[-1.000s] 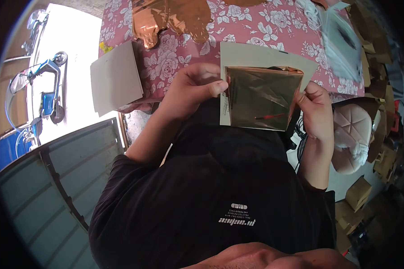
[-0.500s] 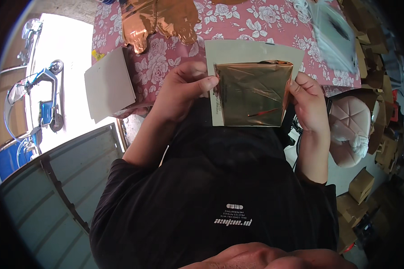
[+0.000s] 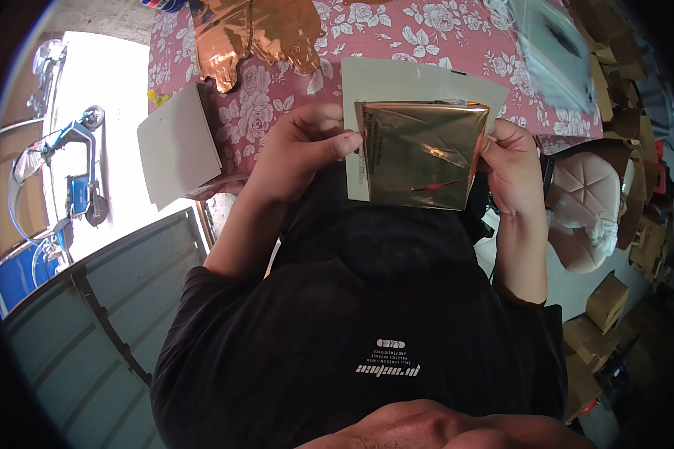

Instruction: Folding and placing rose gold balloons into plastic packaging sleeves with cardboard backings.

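A pale card (image 3: 358, 82) with a folded gold foil sheet (image 3: 419, 161) lying flat over it is held up in front of my body. The foil is shiny and creased, with a short red mark low on its face. My left hand (image 3: 307, 150) pinches the card's left edge, thumb on top beside the foil. On the opposite side, my right hand (image 3: 511, 161) grips the right edge of the foil and card between thumb and fingers. The fingers behind the card are partly hidden. Farther off, a flat copper-coloured foil piece (image 3: 258, 37) with rounded ends lies on the table.
The table has a pink floral cloth (image 3: 254, 112). A stack of pale cards (image 3: 180, 146) sits at its left edge, clear plastic bags (image 3: 554, 63) at the far right. A padded stool (image 3: 584, 209) and cardboard boxes (image 3: 606, 303) stand right; a metal panel (image 3: 120, 322) is at lower left.
The card and foil have tilted slightly, shifting the glare across the foil. Both hands keep their grip at nearly the same place. The view has shifted a little.
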### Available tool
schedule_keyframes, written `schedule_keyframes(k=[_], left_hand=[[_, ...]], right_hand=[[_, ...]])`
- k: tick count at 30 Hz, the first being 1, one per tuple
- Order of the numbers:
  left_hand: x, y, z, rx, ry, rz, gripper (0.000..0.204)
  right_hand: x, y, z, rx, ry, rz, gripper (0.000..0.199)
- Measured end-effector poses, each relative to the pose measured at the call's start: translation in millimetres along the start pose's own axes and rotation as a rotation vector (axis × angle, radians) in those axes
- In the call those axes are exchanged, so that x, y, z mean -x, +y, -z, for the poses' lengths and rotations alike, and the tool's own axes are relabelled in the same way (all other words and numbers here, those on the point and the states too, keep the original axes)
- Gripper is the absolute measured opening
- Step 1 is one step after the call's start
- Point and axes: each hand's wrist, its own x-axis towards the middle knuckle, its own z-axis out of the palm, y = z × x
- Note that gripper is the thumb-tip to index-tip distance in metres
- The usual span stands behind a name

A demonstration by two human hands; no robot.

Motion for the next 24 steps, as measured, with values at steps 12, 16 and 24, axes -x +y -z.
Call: schedule_keyframes(k=[12,16,24], left_hand=[[-0.3,-4.5,7.3,0.078,0.027,0.108,0.019],[3.0,-4.7,-0.8,0.197,0.021,0.069,0.023],[9.4,-10.2,1.9,0.127,0.078,0.074,0.028]], right_hand=[[0.6,-7.4,-5.2,-0.31,-0.013,-0.119,0.029],[4.2,13.4,9.3,-0.117,-0.211,-0.047,0.039],[14.2,26.2,-18.0,-0.058,-0.006,0.062,0.033]])
